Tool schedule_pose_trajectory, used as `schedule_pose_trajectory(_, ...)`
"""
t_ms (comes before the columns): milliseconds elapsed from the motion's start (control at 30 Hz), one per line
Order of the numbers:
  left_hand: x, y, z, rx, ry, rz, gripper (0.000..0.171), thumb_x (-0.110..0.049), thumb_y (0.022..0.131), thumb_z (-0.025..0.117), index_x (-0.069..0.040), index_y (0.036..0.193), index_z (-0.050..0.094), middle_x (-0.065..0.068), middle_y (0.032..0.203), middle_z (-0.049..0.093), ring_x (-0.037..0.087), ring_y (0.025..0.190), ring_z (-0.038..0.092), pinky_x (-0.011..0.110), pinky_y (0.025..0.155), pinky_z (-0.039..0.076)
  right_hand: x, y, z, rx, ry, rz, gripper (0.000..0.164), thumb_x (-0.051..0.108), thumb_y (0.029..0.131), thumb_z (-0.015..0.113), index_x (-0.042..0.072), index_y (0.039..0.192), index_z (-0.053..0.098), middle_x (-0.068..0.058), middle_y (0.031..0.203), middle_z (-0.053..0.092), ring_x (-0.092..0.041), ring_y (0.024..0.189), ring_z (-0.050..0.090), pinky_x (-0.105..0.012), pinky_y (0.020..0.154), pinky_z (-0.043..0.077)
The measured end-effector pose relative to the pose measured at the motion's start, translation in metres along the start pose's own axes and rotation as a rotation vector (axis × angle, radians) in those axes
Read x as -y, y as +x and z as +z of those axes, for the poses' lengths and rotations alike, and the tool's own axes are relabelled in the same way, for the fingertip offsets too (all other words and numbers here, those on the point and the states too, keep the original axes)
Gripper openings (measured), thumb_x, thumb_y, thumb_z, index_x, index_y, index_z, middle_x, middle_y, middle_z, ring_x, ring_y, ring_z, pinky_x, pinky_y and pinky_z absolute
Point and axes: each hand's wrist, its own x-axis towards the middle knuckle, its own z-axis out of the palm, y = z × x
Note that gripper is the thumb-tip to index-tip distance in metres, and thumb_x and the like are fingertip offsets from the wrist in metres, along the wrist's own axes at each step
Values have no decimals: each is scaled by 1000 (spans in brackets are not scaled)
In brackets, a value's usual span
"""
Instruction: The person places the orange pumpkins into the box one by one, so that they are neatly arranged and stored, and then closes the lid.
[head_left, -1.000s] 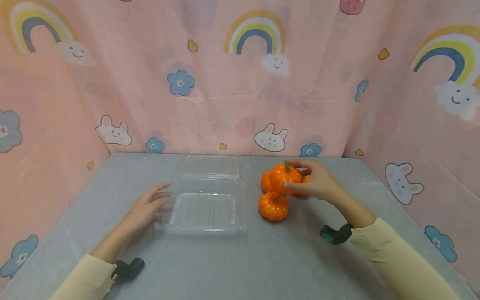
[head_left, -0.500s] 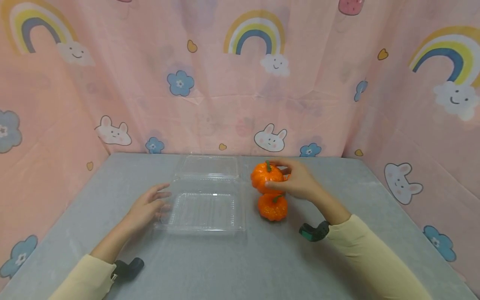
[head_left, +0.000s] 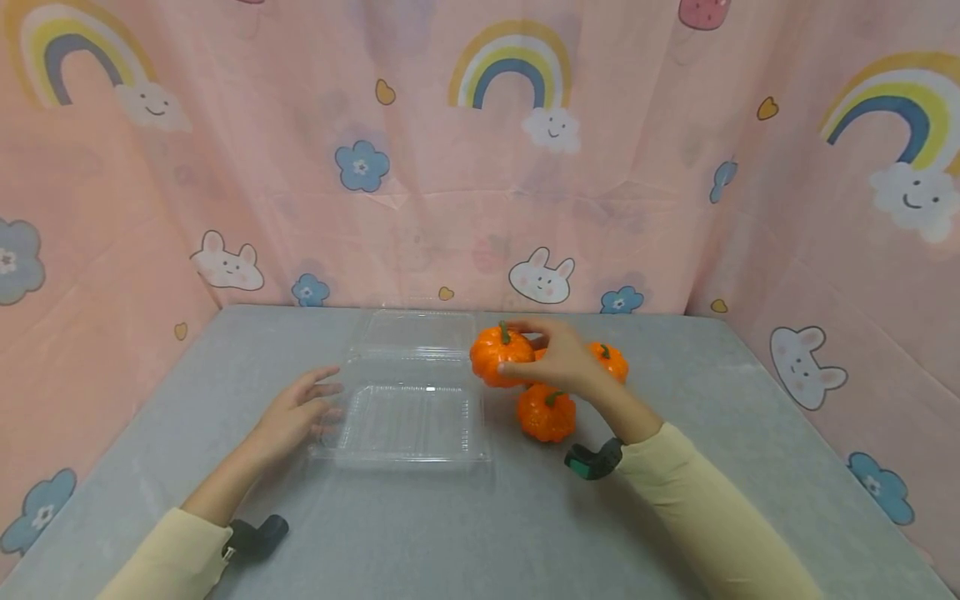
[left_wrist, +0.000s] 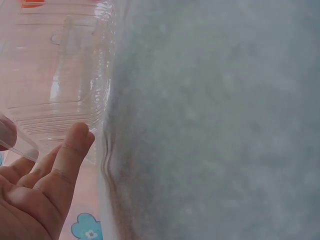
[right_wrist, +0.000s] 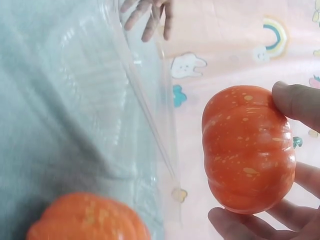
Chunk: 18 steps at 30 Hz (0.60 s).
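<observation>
Between the thumb and fingers of my right hand (head_left: pixel 558 358) is a small orange toy pumpkin (head_left: pixel 501 358) with a green stem, raised near the right edge of a clear plastic box (head_left: pixel 408 425). The right wrist view shows this pumpkin (right_wrist: pixel 249 150) gripped from its stem side, its speckled base facing the camera. The box lies with its hinged lid (head_left: pixel 416 333) laid back. My left hand (head_left: pixel 296 412) is at the box's left rim, fingers fairly straight; its fingertips (left_wrist: pixel 77 132) overlap the clear wall in the left wrist view.
A second pumpkin (head_left: pixel 546 413) sits on the grey table (head_left: pixel 450 533) right of the box. Another pumpkin (head_left: pixel 609 360) stands farther right, partly behind my right wrist. A bit of orange shows behind my right fingers. A pink patterned curtain (head_left: pixel 450 208) encloses the back and sides.
My right hand has carried the pumpkin leftward from above the other pumpkins to the box's right edge, uncovering the pumpkin at the right. My left hand and the box have stayed in place.
</observation>
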Motion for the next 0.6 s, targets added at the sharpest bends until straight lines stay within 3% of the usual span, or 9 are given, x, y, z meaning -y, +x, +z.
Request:
schedule_pose_trajectory(167,0,0,0,-1,4,6,54,-3,97,37,1,150,23,34,144,39,46,118,56,45,87,57,7,2,9,14,38,-1,69,40,73,81,21,134,55,-6,139,54,-34,117,55,-37,74,59)
schedule_pose_trajectory(400,1,1,0,2,4,2,54,-4,98,37,0,150,24,34,144,39,46,119,56,46,88,56,13,4,20,6,31,-43,65,38,73,81,22,132,58,-5,135,57,-33,114,58,-44,88,55)
schedule_pose_trajectory(600,3,1,0,-5,24,-6,54,-5,98,38,-1,150,24,33,144,40,45,119,56,45,87,56,17,5,28,37,72,-30,65,37,73,82,23,131,58,-2,135,57,-31,114,57,-40,85,56)
